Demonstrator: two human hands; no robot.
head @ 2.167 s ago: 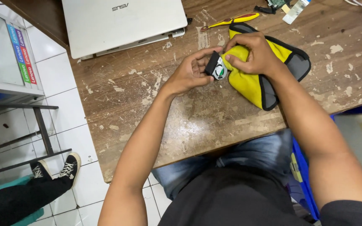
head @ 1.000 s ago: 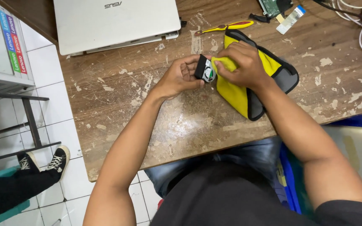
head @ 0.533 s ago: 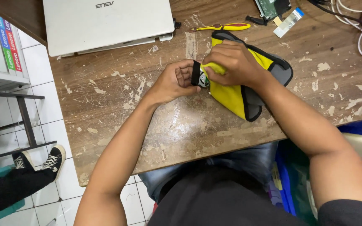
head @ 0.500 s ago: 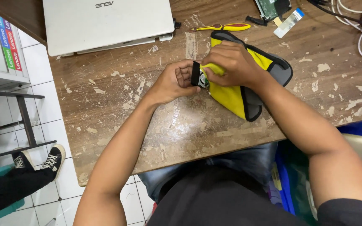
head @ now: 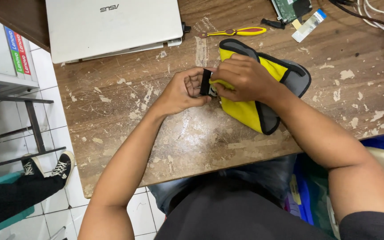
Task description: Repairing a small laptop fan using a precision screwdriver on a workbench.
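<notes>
Your left hand (head: 182, 91) is curled around a small black part (head: 206, 82), fingers closed on its left edge, so it's pinched upright between both hands just above the table (head: 156, 129). Your right hand (head: 241, 78) comes in from 3 o'clock, fingers bent and pressed against the other side of that part. It also has a fold of the yellow cloth (head: 245, 111) bunched under the fingertips. Can't really tell how much of the part is wrapped, since your knuckles hide most of it.

The cloth is yellow with grey and black trim. It lies flat on the table right under your right wrist and spreads out toward 4 o'clock from the part.

At 12 o'clock from your hands, near the table's far edge, there's a yellow-handled screwdriver (head: 236, 32) lying on its side. At 11 o'clock sits a closed white laptop (head: 112, 26). Up at 1 o'clock is a green circuit board (head: 292, 8) with a flat ribbon cable (head: 308, 26) just beside it, and white cords (head: 378, 18) sit at the far 2 o'clock corner.

The wood is scratched and spotted with pale paint flecks. Someone else's black sneaker (head: 61, 166) shows on the tiled floor at 8 o'clock.
</notes>
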